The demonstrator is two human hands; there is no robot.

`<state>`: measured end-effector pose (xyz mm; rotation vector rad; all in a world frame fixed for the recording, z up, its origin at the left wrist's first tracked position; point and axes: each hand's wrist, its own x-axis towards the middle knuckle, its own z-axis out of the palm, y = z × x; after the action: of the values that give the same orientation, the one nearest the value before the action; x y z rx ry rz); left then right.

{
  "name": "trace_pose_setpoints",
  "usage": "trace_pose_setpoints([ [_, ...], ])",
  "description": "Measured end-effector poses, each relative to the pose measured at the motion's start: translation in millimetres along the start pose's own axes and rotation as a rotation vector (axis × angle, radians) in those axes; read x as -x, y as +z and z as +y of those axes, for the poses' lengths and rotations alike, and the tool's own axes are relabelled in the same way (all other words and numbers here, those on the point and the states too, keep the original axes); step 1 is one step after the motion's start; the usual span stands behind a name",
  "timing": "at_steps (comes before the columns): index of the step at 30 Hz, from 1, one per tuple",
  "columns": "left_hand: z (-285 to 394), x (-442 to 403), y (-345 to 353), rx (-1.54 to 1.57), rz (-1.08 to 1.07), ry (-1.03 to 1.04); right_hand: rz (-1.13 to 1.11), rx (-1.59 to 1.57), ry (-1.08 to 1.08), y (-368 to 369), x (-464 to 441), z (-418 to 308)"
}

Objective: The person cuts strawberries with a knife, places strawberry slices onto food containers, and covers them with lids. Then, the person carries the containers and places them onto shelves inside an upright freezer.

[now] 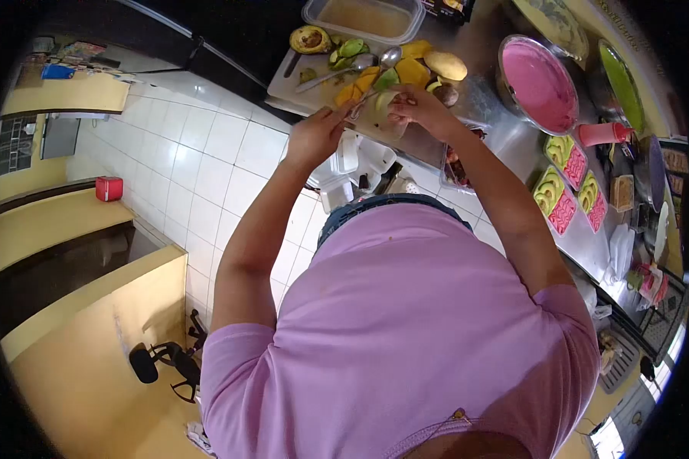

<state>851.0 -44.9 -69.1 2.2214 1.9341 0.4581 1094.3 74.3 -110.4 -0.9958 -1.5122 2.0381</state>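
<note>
Above a cutting board (283,83), a person's left hand (314,138) curls its fingers at a thin utensil (356,109), its grip unclear, while the right hand (419,109) sits just beside it with bent fingers, and whether it holds anything I cannot tell. On or near the board are two spoons (390,56), one avocado half (310,40) and one whole mango (445,66); to the right are one pink-filled bowl (500,67), one squeeze bottle (603,134) and three pink-and-green desserts (553,200). Lettering on a dark box (448,9) at the top is too small to read.
</note>
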Motion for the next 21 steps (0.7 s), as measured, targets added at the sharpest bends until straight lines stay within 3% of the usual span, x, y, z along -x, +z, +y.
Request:
trace_pose_setpoints([
  [1, 11.4, -13.5, 4.1, -0.006, -0.007, -0.009, -0.009, 0.003, -0.008, -3.1, 5.7, -5.1],
  [3, 13.3, -41.7, 24.4, -0.115, 0.014, 0.074, -0.011, -0.504, 0.114, -10.5, 19.1, -13.3],
  [5, 22.5, -51.6, 33.7, -0.223, 0.031, 0.158, -0.025, -0.534, 0.143, -18.6, 28.3, -15.5],
  [7, 38.0, -50.5, 33.6, -0.235, 0.269, 0.191, -0.087, -0.719, 0.101, -20.0, 39.5, -19.5],
  [8, 48.1, -47.3, 34.9, -0.238, 0.264, 0.193, -0.087, -0.726, 0.101, -20.9, 48.5, -21.2],
  [11, 97.4, -33.0, 23.1, 0.578, 0.269, -0.039, -0.067, -0.638, 0.036, -10.9, 80.4, -45.5],
  [13, 126.5, -24.3, 14.7, 0.686, 0.223, -0.097, -0.017, -0.310, -0.093, -4.8, 95.8, -48.5],
  [15, 148.0, -17.5, 11.1, 0.942, 0.126, -0.263, 0.000, -0.298, -0.133, -3.5, 109.4, -43.6],
  [17, 163.4, -11.1, 1.2, 0.989, 0.119, -0.227, 0.048, -0.294, -0.167, 0.8, 130.3, -38.6],
  [19, 177.3, -5.5, 1.8, 1.173, 0.110, -0.228, 0.144, -0.100, -0.201, 6.2, 152.6, -43.0],
  [21, 189.7, 2.6, 6.0, 1.247, 0.056, -0.231, 0.236, -0.247, -0.232, 11.4, 171.4, -35.2],
])
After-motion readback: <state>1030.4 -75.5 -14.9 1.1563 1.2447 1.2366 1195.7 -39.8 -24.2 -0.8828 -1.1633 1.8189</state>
